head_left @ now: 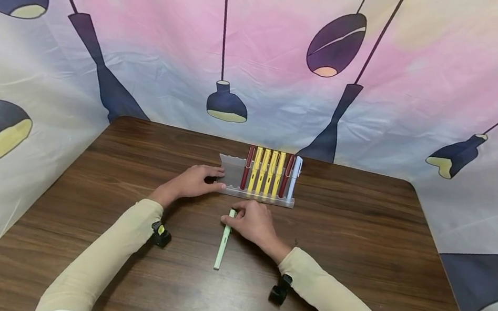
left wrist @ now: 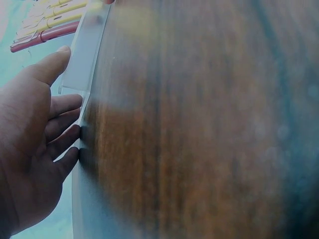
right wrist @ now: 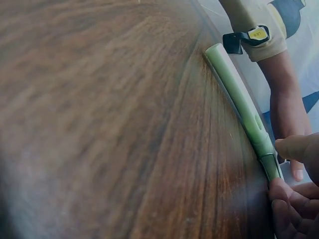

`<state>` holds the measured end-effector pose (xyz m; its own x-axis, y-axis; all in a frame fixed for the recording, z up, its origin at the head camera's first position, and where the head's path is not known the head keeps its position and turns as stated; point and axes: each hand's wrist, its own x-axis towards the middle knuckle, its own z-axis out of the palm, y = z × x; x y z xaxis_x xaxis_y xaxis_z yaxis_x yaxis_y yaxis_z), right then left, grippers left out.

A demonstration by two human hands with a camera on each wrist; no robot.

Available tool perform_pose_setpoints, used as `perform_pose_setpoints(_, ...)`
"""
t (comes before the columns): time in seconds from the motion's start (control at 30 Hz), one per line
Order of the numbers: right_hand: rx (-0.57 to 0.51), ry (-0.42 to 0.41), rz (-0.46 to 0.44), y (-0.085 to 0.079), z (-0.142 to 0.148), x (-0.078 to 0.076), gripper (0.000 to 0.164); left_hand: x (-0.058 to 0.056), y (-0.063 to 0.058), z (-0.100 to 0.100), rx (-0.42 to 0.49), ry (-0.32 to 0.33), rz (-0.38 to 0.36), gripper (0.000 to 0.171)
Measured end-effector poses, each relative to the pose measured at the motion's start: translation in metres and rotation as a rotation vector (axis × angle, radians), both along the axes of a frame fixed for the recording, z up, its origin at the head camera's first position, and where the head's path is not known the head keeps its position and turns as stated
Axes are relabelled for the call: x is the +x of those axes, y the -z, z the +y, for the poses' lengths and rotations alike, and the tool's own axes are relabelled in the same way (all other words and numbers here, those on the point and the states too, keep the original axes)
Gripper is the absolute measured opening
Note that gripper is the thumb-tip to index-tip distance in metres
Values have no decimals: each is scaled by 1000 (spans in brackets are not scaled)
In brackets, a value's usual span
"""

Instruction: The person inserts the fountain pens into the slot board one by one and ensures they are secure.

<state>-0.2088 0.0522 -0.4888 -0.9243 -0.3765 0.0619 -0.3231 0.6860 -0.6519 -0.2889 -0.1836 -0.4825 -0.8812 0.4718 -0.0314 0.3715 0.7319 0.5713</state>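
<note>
A light green fountain pen (head_left: 223, 242) lies on the wooden table, cap end toward the rack. My right hand (head_left: 254, 224) pinches it at the cap; the right wrist view shows thumb and fingertips on either side of that end. Behind it stands a clear plastic pen rack (head_left: 232, 173) with its left part bare. Toward its right side, it holds a dark red pen (head_left: 247, 168), several yellow pens (head_left: 263, 173), another dark red pen (head_left: 287, 177) and a pale blue pen (head_left: 294, 179). Fingers extended, my left hand (head_left: 193, 180) touches the rack's left end.
The brown wooden table (head_left: 359, 256) runs back to a printed cloth backdrop (head_left: 276, 95) with lamp shapes on it. Black wrist cameras sit on both sleeves, the left one (head_left: 161, 236) and the right one (head_left: 278, 292) hanging low over the table.
</note>
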Motion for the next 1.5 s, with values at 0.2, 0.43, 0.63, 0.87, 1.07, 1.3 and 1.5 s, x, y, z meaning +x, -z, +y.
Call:
perform_pose_setpoints(0.2, -1, -18, 3, -1, -1, -1, 40, 0, 0, 0, 4, 1, -1, 63)
perform_pose_setpoints(0.43, -41, -22, -5, -1, -1, 1, 33, 0, 0, 0, 7, 1, -2, 63)
perform_pose_setpoints(0.63, -60, -11, -24, 0, -2, 1, 31, 0, 2, -1, 13, 4, 0, 65)
perform_pose_setpoints(0.87, -80, 2, -37, 0, -2, 1, 25, -1, 3, -2, 22, 8, 6, 65)
perform_pose_setpoints(1.07, -104, 4, -13, -5, -1, 1, 24, -2, 3, -2, 15, 14, 10, 66)
perform_pose_setpoints(1.3, -145, 6, -6, -14, 7, -2, 23, -2, 3, -2, 13, 17, 6, 68)
perform_pose_setpoints(1.5, -146, 38, -26, -22, 17, -7, 24, -3, 3, -2, -7, 8, -3, 68)
